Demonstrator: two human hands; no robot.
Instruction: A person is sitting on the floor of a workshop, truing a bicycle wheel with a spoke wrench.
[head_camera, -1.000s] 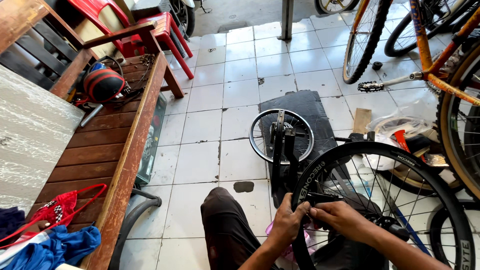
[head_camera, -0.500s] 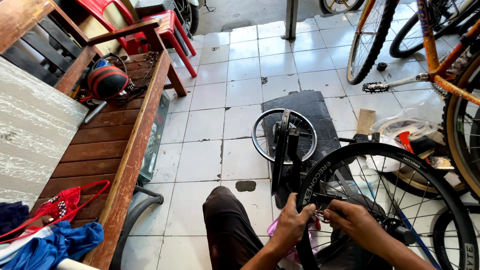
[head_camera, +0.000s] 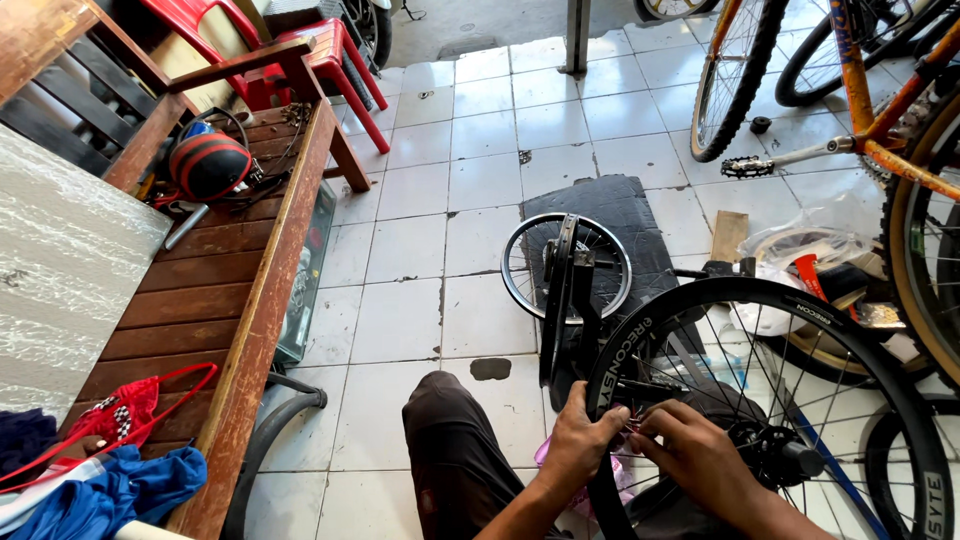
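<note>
At far left I see a wooden bench (head_camera: 200, 300) running up the frame, with blue cloth (head_camera: 110, 495) and a red strap (head_camera: 130, 410) at its near end and a black-and-red helmet (head_camera: 208, 165) farther along the seat. Beyond the helmet stands a red plastic stool (head_camera: 320, 60). A loose black tyre (head_camera: 265, 440) curves on the floor beside the bench leg.

At centre, on white floor tiles (head_camera: 480, 190), a dark mat (head_camera: 610, 215) carries a black truing stand (head_camera: 565, 295) with a small spoked wheel (head_camera: 565, 265) behind it. My bent knee (head_camera: 450, 430) shows below.

My left hand (head_camera: 580, 440) grips the rim of the large black wheel (head_camera: 780, 400) at its near left edge, fingers curled over the rim. Just to its right, touching it, my right hand (head_camera: 695, 455) has its fingertips pinched together on something small at the spokes; I cannot tell what. The wheel stands upright at lower right, its hub just beside my right hand.

At far right, an orange bicycle (head_camera: 870, 110) stands above a clear plastic bag (head_camera: 810, 245) on the floor.
</note>
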